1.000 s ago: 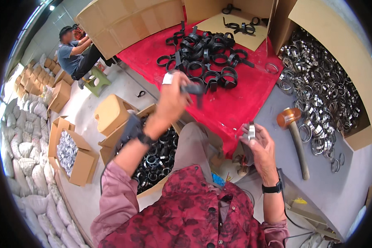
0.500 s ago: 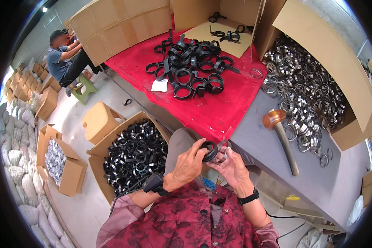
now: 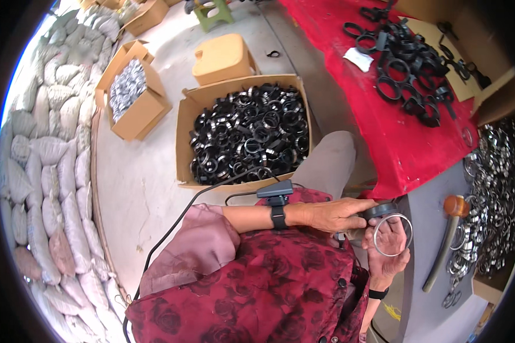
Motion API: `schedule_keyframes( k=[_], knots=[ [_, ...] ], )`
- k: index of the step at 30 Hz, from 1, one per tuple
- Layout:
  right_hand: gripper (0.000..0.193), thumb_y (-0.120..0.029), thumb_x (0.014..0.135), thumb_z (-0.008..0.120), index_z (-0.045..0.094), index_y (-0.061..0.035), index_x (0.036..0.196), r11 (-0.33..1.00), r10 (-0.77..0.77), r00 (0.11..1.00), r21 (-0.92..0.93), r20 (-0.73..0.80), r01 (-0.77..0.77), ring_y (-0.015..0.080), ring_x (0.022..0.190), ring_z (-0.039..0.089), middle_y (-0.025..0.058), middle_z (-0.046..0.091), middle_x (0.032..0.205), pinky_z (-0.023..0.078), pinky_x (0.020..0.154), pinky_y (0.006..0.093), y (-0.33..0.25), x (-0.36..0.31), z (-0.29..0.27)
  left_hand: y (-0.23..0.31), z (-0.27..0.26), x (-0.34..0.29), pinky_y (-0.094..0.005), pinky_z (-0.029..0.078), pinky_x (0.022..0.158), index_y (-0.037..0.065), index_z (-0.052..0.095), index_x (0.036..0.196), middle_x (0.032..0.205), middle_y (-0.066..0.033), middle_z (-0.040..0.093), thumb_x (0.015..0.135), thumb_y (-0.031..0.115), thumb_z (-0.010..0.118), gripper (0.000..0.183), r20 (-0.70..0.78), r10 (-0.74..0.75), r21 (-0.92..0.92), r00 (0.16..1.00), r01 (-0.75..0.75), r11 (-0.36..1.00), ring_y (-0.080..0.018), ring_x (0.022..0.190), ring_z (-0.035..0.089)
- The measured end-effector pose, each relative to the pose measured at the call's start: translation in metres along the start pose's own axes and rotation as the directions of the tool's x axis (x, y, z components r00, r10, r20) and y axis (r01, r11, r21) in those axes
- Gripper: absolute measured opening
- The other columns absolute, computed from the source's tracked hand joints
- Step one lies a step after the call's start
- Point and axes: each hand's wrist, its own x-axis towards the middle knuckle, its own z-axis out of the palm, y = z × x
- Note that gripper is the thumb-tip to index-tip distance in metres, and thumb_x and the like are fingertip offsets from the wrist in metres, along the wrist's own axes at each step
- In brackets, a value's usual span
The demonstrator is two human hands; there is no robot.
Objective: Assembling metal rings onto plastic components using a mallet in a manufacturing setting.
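Observation:
My left hand (image 3: 332, 215) is closed on a black ring clamp (image 3: 380, 210), gripping it between thumb and fingers. Just below it, a thin silver metal ring (image 3: 376, 238) stands face-on to view, held in the fingers of my right hand (image 3: 387, 251), whose palm shows through it. Both rings are close together, one overlapping the other in view; whether they touch I cannot tell. The red-covered table edge (image 3: 392, 183) lies just beyond my hands.
An open carton (image 3: 184, 143) full of black ring clamps stands on the floor ahead. A pile of black clamps (image 3: 406, 71) lies on the red cloth. A mallet (image 3: 445, 246) and many metal rings (image 3: 486, 217) are at right. Stacked sacks (image 3: 57, 171) line the left.
The view has swung left, so the floor carton is more central and the table farther right. The metal ring now shows face-on in my right hand. The black clamp stays in my left.

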Motion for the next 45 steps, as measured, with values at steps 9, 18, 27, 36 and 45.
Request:
schedule_keyframes(
  k=[9,18,27,36,45],
  knots=[
    [0.094,-0.055,0.077,0.085,0.043,-0.0006,0.141,0.996,0.089,0.994,-0.027,-0.065,-0.090,0.0319,0.103,0.065,0.0247,0.061,0.127,0.056,0.081,0.0402,0.014,0.007,-0.002,-0.025,0.004,-0.017,-0.0290,0.048,0.085,0.005,0.038,0.148,0.113,-0.0023,0.053,0.105,0.053,0.056,0.067,-0.069,-0.179,-0.392,0.981,0.138,0.909,-0.0096,0.099,0.052],
    [0.101,-0.042,0.074,0.084,0.038,0.0061,0.149,0.963,0.109,0.990,-0.237,-0.086,-0.127,0.0410,0.113,0.067,0.0348,0.059,0.130,0.060,0.089,0.0463,0.012,0.009,0.028,-0.028,-0.008,-0.017,-0.0335,0.052,0.080,0.003,0.053,0.133,0.106,-0.0034,0.057,0.100,0.044,0.066,0.054,0.123,-0.274,-0.825,0.954,0.251,0.505,-0.0138,0.092,0.059],
    [0.091,-0.013,0.070,0.086,0.046,0.0037,0.149,0.070,-0.326,0.945,-0.997,0.016,0.041,0.0306,0.115,0.063,0.0186,0.057,0.130,0.053,0.094,0.0389,-0.026,0.003,0.019,-0.006,-0.042,-0.008,-0.0310,0.047,0.099,0.000,0.050,0.137,0.117,-0.0071,0.063,0.065,0.016,0.097,0.088,-0.207,-0.063,0.169,0.976,0.099,0.981,-0.0153,0.108,0.060],
    [0.080,-0.026,0.072,0.087,0.054,0.0057,0.139,-0.206,-0.330,0.918,-0.966,0.220,0.157,0.0386,0.111,0.058,0.0214,0.058,0.125,0.050,0.093,0.0463,-0.012,0.016,0.029,0.005,-0.032,0.006,-0.0327,0.048,0.104,-0.002,0.055,0.138,0.125,-0.0077,0.066,0.070,0.008,0.089,0.076,-0.125,-0.215,0.210,0.969,0.238,0.948,-0.0152,0.116,0.061],
    [0.081,-0.022,0.066,0.090,0.055,0.0052,0.135,-0.313,-0.309,0.919,-0.939,0.245,0.145,0.0365,0.109,0.056,0.0199,0.057,0.122,0.049,0.089,0.0451,-0.015,0.015,0.043,0.002,-0.032,0.006,-0.0324,0.047,0.108,-0.003,0.055,0.137,0.133,-0.0085,0.064,0.072,-0.006,0.081,0.070,-0.118,-0.215,0.067,0.969,0.224,0.972,-0.0154,0.122,0.060]
  ],
)
